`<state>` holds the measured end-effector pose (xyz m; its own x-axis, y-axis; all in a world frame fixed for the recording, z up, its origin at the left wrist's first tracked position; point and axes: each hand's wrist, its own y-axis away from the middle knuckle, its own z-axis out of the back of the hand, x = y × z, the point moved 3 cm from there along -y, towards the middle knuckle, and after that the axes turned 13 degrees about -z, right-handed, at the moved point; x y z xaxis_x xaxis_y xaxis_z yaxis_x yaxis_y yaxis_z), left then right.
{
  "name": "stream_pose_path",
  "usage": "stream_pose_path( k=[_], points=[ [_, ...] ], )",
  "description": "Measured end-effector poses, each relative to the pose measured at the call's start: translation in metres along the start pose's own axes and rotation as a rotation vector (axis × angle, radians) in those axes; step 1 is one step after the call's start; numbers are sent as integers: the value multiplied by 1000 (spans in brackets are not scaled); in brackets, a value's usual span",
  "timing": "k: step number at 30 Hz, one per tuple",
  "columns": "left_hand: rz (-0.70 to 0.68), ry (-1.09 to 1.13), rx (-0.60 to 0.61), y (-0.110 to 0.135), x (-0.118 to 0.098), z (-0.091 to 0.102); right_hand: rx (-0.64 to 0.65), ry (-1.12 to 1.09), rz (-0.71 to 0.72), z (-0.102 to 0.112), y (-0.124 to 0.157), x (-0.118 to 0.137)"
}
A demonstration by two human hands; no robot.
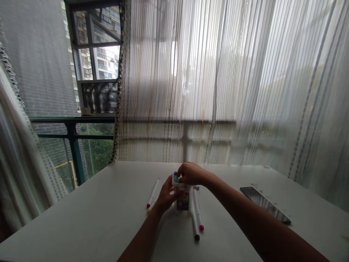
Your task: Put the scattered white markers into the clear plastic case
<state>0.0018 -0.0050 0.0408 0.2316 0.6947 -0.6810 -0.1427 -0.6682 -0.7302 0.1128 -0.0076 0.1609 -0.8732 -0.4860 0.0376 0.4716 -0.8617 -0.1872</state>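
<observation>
A clear plastic box [182,202] with a dark printed label stands upright on the white table. My left hand [165,197] is closed around its left side, the thumb across the front. Over the box's top is my right hand [191,174], its fingers curled and pinched at the rim; what they hold is hidden. A blue cap [175,173] and something green show at the top left of the box. Left of it lie a red-capped marker [153,193] and a partly covered yellow-capped marker [149,210]. To the right lie a pink-capped marker [198,211] and a black-capped marker [195,225].
A dark smartphone [264,204] lies on the right part of the white table [89,222]. Behind the far edge hangs a sheer striped curtain [191,91]. At the left are a green railing [72,136] and an open window [105,27].
</observation>
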Motion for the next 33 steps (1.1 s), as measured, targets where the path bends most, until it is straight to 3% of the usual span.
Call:
stream_pose_path(
  k=[16,26,33],
  points=[
    [-8,18,30,2,5,1,-35,59,-91,-13,-4,0],
    [-4,13,23,2,4,0,-149,99,-181,-4,-2,-3],
    [2,6,31,3,4,0,-142,113,-189,-4,1,-1]
  ],
)
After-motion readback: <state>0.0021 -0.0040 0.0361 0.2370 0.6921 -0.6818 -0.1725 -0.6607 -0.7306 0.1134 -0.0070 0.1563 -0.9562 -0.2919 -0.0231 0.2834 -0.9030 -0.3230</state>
